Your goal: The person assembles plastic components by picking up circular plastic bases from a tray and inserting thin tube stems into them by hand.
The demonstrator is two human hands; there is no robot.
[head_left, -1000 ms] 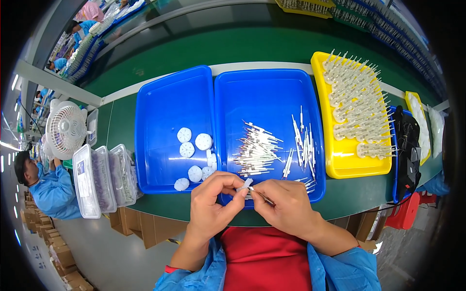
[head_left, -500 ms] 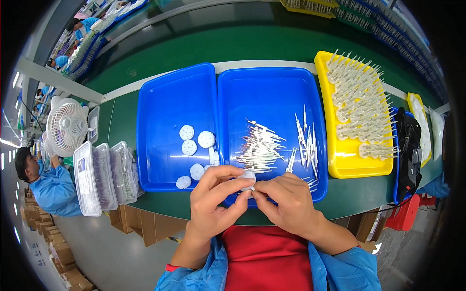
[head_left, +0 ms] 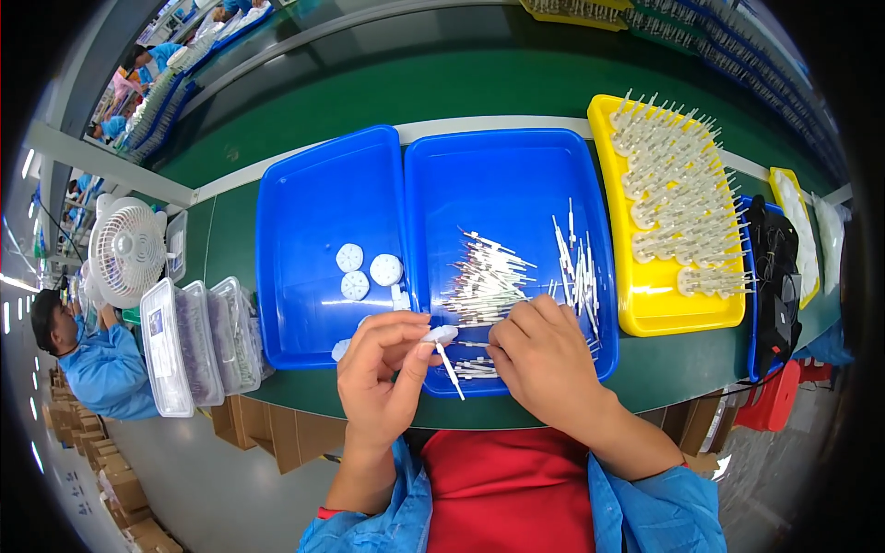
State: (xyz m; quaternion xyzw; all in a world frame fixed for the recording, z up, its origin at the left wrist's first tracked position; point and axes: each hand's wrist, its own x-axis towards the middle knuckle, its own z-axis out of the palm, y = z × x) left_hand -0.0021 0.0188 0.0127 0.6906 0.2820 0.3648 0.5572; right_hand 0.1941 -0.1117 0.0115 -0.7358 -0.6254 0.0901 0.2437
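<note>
holds a white disc (head_left: 442,335) pinched between thumb and fingers of the left hand (head_left: 383,364), with a thin white stick (head_left: 450,370) slanting down from it over the near rim of a blue tray (head_left: 502,175). curls the right hand (head_left: 546,352) close above the same tray, beside a pile of sticks (head_left: 489,276); cannot tell whether gripping anything, with fingertips hidden. shows loose discs (head_left: 386,270) in the left-hand tray (head_left: 323,203).

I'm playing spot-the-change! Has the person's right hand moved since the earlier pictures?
Yes. Judged against the blue tray holding loose white sticks, the right hand has moved forward, farther in over the tray.
</note>
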